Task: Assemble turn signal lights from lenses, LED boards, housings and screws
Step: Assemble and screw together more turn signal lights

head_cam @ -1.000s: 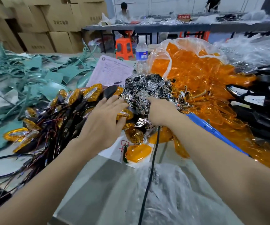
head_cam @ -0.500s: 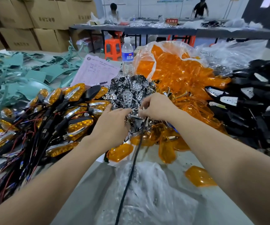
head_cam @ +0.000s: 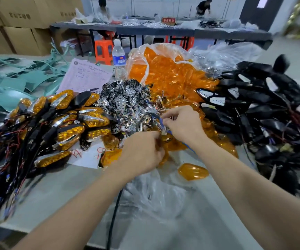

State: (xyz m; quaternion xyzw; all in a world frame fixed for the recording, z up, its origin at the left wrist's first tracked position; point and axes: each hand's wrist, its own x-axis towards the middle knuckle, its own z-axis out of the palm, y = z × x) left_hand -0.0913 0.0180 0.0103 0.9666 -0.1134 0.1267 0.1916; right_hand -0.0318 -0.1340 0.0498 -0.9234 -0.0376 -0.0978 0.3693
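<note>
- Grey worktable in a workshop; cardboard boxes are stacked far behind the LED board pile, and two people work at a long dark bench behind it.
- LED board pile: silvery, shiny plates with black dotted faces, heaped mid-table. Too many to count.
- Right hand: at the pile's near-right edge, thumb and forefinger pinched together on a small silvery piece. Motion blur; piece not identifiable. A blue strip shows under the wrist.
- Left hand: just in front of the pile, back of hand up, fingers curled under. Cannot tell whether it grips anything.
- The two hands are nearly touching.
- Right of the pile: clear bag of translucent amber lenses, spilling out.
- One loose amber lens, smooth and teardrop-shaped, lies in front of the pile, beside the right forearm.
- Far right of the pile: heap of glossy black housings.
- Left of the pile: heap of assembled turn signals, amber with chrome trim, trailing black and red wires.
- Behind the pile: one water bottle, one printed form, one orange stool.
- Far left of the pile: teal sheet offcuts.
- In front of the pile: crinkled clear plastic and one black cable.
</note>
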